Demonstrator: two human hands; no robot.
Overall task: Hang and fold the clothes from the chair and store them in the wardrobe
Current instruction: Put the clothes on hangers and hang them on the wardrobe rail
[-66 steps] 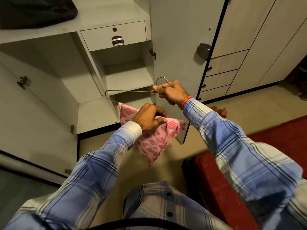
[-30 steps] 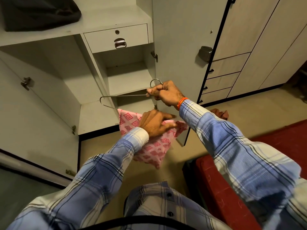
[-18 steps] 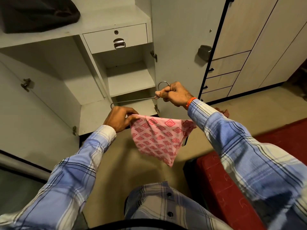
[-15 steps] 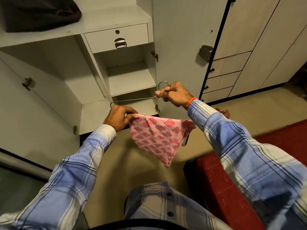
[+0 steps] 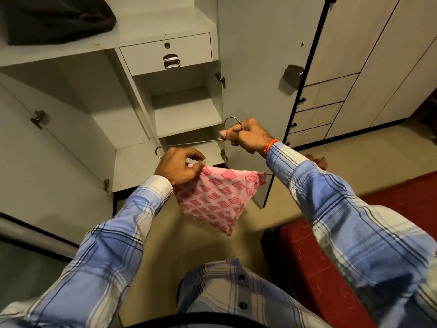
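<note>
Open wardrobe (image 5: 179, 110) ahead. Pink cloth (image 5: 215, 197) draped over wire hanger (image 5: 189, 145), long axis left–right. Left hand (image 5: 178, 166) pinching cloth corner at near end; right hand (image 5: 248, 136) fisted around hook — farther right.

Lighting: dim, warm indoor, diffuse; source out of frame.
Shadows: soft, deepest in wardrobe (image 5: 132, 95) recesses under shelves; dark bundle (image 5: 56, 17) on top shelf nearly featureless.
Glare: small highlights on drawer pull (image 5: 171, 61) and door latch (image 5: 293, 74); faint sheen on wire hanger (image 5: 189, 144).
Focus: centre fairly sharp, pink cloth (image 5: 217, 195) pattern legible; sleeves at lower corners soft, smeared.
Distortion: strong wide-angle bowing, wardrobe lines and door edges curve toward frame borders.
</note>
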